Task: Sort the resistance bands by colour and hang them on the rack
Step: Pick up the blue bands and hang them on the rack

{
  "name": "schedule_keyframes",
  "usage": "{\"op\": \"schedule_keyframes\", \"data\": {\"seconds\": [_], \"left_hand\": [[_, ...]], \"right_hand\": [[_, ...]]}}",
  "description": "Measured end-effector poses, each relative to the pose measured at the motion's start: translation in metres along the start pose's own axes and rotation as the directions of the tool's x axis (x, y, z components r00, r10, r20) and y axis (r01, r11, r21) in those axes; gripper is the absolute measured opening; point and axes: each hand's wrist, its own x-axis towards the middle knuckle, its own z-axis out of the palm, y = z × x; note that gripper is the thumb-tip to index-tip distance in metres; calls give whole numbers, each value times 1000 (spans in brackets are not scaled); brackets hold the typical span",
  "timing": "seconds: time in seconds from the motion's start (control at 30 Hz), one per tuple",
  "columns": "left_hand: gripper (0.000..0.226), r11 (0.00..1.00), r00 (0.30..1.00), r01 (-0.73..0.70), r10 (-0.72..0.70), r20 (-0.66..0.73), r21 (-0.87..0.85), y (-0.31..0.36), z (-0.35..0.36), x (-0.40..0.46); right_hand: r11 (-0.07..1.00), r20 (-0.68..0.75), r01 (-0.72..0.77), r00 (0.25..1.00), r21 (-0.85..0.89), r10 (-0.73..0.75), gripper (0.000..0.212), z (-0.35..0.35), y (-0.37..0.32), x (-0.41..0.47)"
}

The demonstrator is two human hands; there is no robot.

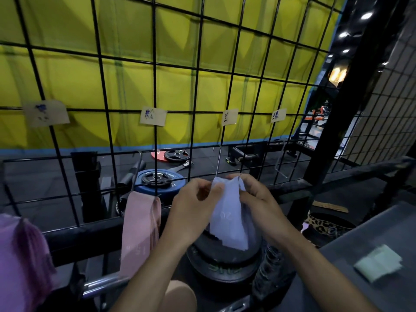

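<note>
purple band (20,255): cut off by left and bottom edges; hanging point not visible.
leftmost label (46,113): blurred, blue writing unreadable.
blue band (228,218): top edge covered by fingertips of left hand (191,207) and right hand (258,199); contact with hook (218,163) indeterminate.
grey bin (371,235): cropped at right edge.

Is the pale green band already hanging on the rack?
No, the pale green band lies on the grey lid at the right.

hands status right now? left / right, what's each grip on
Left hand: pinching the top left edge of the light blue band.
Right hand: pinching the band's top right edge, at the wire hook on the rack.
</note>
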Motion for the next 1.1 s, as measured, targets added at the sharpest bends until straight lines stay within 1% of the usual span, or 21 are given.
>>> {"op": "schedule_keyframes", "data": {"seconds": [0.07, 0.13, 0.27, 0.3, 0.33, 0.4, 0.47, 0.53, 0.6, 0.67, 0.73, 0.87, 1.0, 1.1], "left_hand": [[28, 996, 995, 69, -65, 78, -60, 6, -3, 2], [36, 990, 984, 127, -118, 133, -61, 9, -8, 4], [84, 985, 972, 161, -148, 184, -55, 12, -13, 10], [90, 986, 970, 163, -152, 192, -44, 13, -13, 11], [91, 984, 967, 171, -160, 199, -41, 15, -12, 12], [83, 973, 960, 204, -176, 218, -113, 17, -10, 11], [68, 949, 956, 228, -177, 233, -217, 16, -7, 8], [52, 921, 957, 243, -177, 228, -304, 13, -4, 6], [41, 883, 951, 282, -207, 228, -375, 13, -3, 3], [38, 836, 937, 336, -249, 245, -435, 14, -2, 1], [38, 791, 927, 368, -270, 261, -488, 14, -1, -1], [33, 738, 929, 368, -258, 266, -566, 11, 6, -6], [27, 677, 936, 350, -219, 276, -648, 3, 10, -7], [25, 598, 937, 348, -200, 285, -722, 0, 15, -12]], "right_hand": [[996, 12, -41, 999, 77, 40, 12, 1, 1, -2], [996, 23, -43, 999, 82, 41, 13, 0, 1, -3], [1000, 46, 7, 999, 21, -8, 5, 0, 0, -2], [1000, 44, 21, 999, 11, -21, 4, -1, 1, -1], [999, 41, 33, 999, 0, -33, 5, -2, 2, -1], [998, 38, 60, 998, -18, -59, 8, -3, 4, -2], [994, 50, 104, 994, -37, -102, 13, -4, 5, -3], [985, 58, 154, 987, -83, -149, 15, -5, 7, -4], [972, 32, 185, 983, -149, -182, 16, -6, 9, -1], [957, -16, 211, 976, -200, -218, 16, -7, 10, 2], [944, -29, 238, 967, -229, -251, 15, -8, 8, 5], [935, -44, 257, 960, -245, -275, 19, -11, 6, 11], [913, -12, 301, 949, -275, -316, 23, -13, 6, 12], [897, 17, 320, 944, -304, -331, 23, -13, 6, 10]]}}
